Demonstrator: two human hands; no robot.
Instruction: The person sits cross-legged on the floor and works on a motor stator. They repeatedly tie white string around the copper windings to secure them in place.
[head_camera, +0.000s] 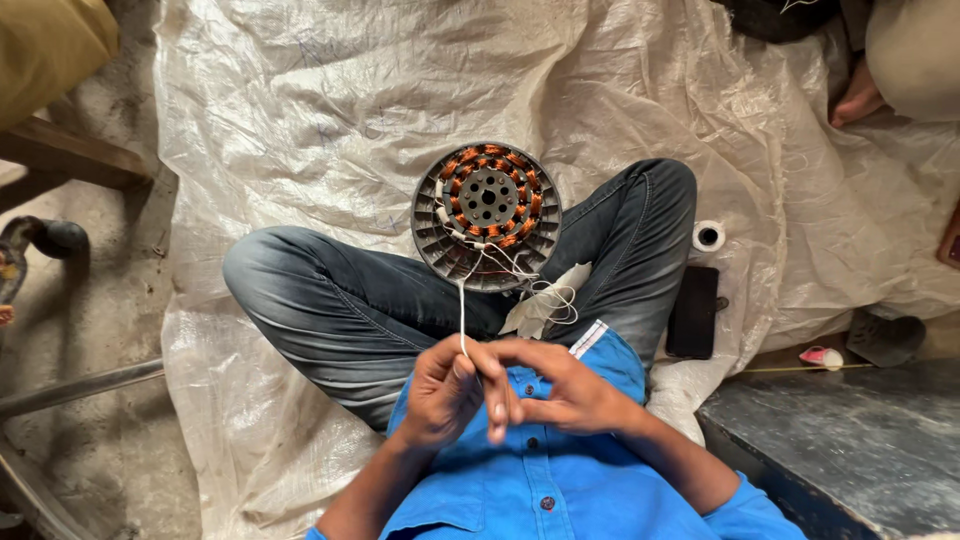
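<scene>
There, the round motor stator (486, 215) rested propped on the crossed legs, within easy reach. Both hands met near the chest: the left hand (443, 392) and the right hand (560, 392) had their grip pinched closed on a white lead wire (462, 310) drawn taut from the copper windings.

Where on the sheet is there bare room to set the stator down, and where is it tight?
The white sheet lies bare above the stator and left of the bent knee. It is crowded on the other side: tape roll, black phone and dark slab sit close. Both hands, left hand and right hand, pinch the white wire in the lap.
</scene>
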